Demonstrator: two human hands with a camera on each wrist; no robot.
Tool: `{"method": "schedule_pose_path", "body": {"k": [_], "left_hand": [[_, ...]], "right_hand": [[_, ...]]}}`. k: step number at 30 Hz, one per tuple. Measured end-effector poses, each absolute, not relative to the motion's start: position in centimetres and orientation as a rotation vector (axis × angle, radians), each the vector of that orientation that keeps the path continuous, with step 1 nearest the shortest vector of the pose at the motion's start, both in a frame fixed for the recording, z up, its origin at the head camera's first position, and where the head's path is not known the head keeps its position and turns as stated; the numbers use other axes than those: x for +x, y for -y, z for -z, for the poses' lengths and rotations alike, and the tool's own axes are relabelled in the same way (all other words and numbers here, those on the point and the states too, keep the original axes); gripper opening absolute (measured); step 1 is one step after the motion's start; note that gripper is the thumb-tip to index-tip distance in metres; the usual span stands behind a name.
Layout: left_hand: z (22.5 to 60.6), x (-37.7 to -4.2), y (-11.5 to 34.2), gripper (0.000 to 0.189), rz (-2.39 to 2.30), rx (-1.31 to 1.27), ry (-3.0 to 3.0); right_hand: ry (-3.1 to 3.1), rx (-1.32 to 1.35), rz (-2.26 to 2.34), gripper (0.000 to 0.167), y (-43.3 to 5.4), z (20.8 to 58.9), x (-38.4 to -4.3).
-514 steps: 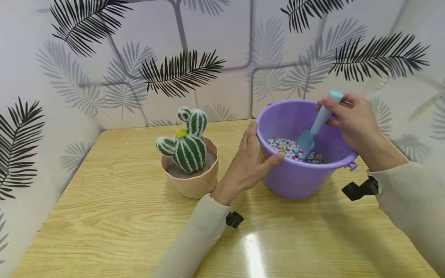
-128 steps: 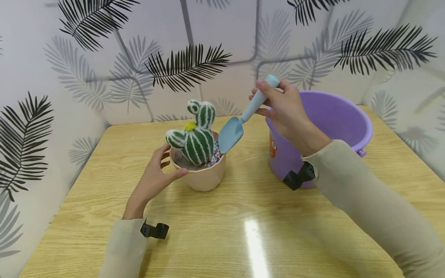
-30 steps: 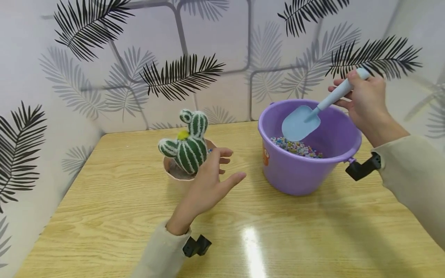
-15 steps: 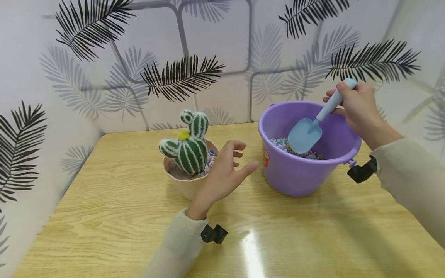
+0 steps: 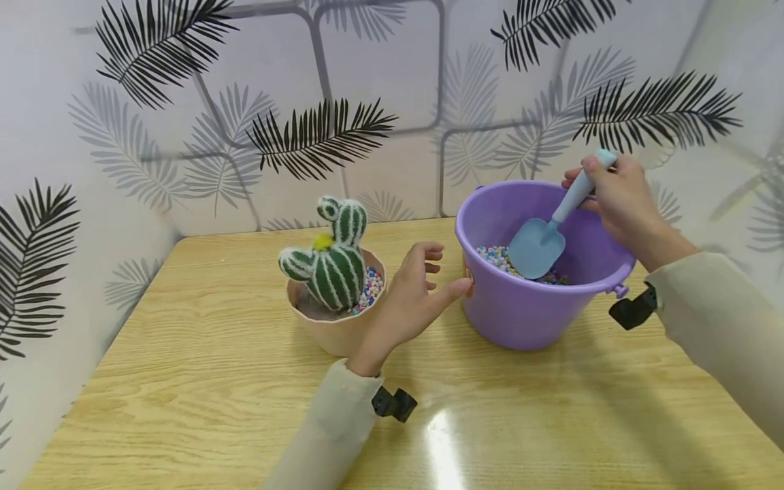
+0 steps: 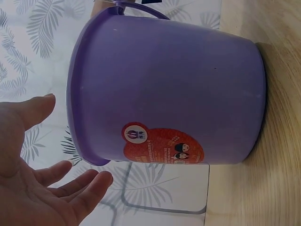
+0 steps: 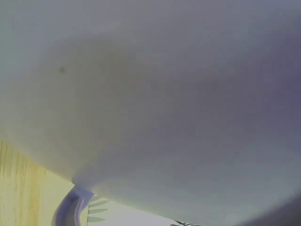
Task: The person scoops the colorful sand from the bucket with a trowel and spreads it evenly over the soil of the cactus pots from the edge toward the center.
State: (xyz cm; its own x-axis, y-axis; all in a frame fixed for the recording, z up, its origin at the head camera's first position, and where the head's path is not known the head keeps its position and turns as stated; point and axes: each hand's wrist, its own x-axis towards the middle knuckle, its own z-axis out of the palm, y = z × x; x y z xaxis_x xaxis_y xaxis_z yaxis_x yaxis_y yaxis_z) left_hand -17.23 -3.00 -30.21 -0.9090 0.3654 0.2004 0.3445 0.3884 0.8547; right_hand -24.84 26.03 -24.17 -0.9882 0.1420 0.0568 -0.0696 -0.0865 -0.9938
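Observation:
My right hand point(image 5: 621, 197) grips the handle of a light blue toy shovel point(image 5: 537, 248), its blade lowered into a purple bucket point(image 5: 520, 313). Small multicoloured beads point(image 5: 496, 256) lie at the bottom, and the blade's tip overlaps them. My left hand point(image 5: 407, 299) is beside the bucket's left wall with relaxed, spread fingers, holding nothing. In the left wrist view its fingertips stand short of the bucket's rim point(image 6: 75, 108). Left of that hand stands a beige pot point(image 5: 333, 333) with a knitted green cactus point(image 5: 337, 275); more beads point(image 5: 369, 291) cover the pot's right side.
Everything stands on a light wooden table point(image 5: 202, 381) against a wall point(image 5: 392, 75) with leaf patterns. A red sticker point(image 6: 162, 145) shows on the bucket's side. The bucket's wall point(image 7: 155, 103) fills most of the right wrist view.
The shovel has left the pot and gone down into the bucket with my right hand. My left hand has let go of the pot and moved right, towards the bucket.

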Motion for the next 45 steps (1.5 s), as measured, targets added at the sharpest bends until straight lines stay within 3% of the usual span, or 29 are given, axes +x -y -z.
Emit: {"method": "schedule_pose_path", "body": {"k": [9, 16, 27, 36, 45], "left_hand": [[30.5, -17.9, 2.2, 0.062, -1.682, 0.676, -2.577], [30.1, -18.2, 1.7, 0.082, -1.682, 0.629, -2.569], [30.0, -18.7, 0.5, 0.088, -1.686, 0.700, -2.580], [30.8, -18.7, 0.1, 0.093, -1.701, 0.722, -2.606], [31.0, -18.9, -0.1, 0.092, -1.742, 0.836, -2.591]], "right_hand": [[2.070, 0.029, -2.169, 0.020, -26.0, 24.6, -24.9], [2.220, 0.052, -1.917, 0.024, -25.7, 24.6, -24.8], [1.973, 0.168, -2.174, 0.019, -26.3, 24.1, -24.8], [2.076, 0.484, -2.013, 0.018, -26.2, 25.3, -24.8], [2.174, 0.346, -1.928, 0.019, -25.9, 25.2, -25.0]]}}
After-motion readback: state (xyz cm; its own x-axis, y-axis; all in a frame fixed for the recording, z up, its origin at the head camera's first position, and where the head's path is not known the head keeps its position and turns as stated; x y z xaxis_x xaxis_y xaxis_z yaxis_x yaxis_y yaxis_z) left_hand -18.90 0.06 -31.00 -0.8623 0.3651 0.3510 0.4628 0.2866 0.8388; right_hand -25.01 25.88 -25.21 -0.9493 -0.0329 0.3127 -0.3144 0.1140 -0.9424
